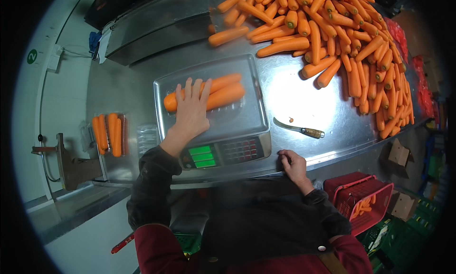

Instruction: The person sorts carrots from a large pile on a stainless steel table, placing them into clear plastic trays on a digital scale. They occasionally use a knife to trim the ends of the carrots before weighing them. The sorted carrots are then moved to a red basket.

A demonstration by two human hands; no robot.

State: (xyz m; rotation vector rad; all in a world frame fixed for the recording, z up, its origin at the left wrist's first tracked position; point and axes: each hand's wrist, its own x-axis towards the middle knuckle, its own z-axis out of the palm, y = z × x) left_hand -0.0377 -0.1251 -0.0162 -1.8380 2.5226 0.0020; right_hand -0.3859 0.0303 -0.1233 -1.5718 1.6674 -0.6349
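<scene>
My left hand (192, 108) lies over two large carrots (226, 95) in a clear plastic tray on the steel pan of a digital scale (237, 121), its fingers spread across them. Below the pan, the scale's green display is lit beside a keypad. My right hand (294, 166) rests at the front edge of the steel table, fingers curled, with nothing visible in it. Beyond it lies a curved knife (299, 128) with a wooden handle, near a small orange scrap (291, 119). A big heap of loose carrots (331, 28) covers the back right.
At the left stand packed carrots (114, 135) in clear trays, beside stacked empty trays (147, 140) and a metal dispenser-like fixture (71, 165). A steel housing (160, 35) stands behind the scale. Red basket (379, 202) and green crates (402, 238) sit low at the right.
</scene>
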